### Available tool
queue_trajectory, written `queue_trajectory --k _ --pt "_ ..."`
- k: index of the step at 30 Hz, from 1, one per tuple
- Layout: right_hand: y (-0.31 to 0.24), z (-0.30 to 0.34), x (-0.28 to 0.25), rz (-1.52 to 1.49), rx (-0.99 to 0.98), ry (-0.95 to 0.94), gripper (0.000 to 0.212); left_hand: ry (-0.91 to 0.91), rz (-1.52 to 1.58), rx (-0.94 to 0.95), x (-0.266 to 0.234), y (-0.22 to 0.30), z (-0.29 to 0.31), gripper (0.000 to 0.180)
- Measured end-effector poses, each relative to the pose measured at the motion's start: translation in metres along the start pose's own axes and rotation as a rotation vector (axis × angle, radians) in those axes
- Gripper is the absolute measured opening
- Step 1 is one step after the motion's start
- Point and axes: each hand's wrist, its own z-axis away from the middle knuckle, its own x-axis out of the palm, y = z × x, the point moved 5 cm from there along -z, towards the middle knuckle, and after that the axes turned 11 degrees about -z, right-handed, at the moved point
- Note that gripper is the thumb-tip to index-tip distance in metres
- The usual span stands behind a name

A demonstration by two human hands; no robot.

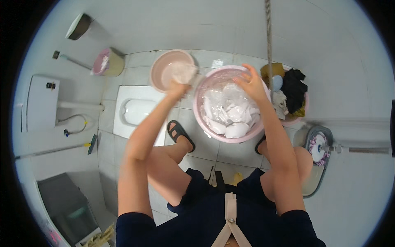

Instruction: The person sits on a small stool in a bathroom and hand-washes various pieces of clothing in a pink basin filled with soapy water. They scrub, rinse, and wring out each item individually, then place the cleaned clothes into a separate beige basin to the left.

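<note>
In front of me stands a large pink tub (199, 117) filled with water and wet white laundry (237, 130). Over its far right part is my right hand (254, 85), fingers spread and holding nothing. To the left, my left hand (179, 88) is closed on a bunched, pale wet cloth (184, 73), smeared by motion. That cloth hangs over the right side of a smaller peach basin (159, 74), which sits on the tiles left of the tub.
A squat toilet (138, 112) lies left of my sandalled foot. Dark and mustard clothes (294, 90) fill a container right of the tub, behind a shower hose (268, 37). A mop bucket (328, 133) is at right. A waste bin (117, 66) and squeegee (92, 144) are at left.
</note>
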Motion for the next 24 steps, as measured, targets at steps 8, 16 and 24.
queue_trajectory --k 8,16,24 --pt "0.062 -0.006 -0.064 0.818 0.137 -0.168 0.026 0.325 -0.152 -0.075 -0.082 -0.025 -0.070 0.059" --pt "0.100 0.047 -0.002 0.981 0.120 -0.317 0.021 0.784 -0.533 0.889 0.025 0.049 -0.016 0.043" --pt "0.102 0.117 0.040 1.100 -0.004 -0.827 0.013 0.009 -0.594 0.994 0.164 0.030 0.020 0.037"
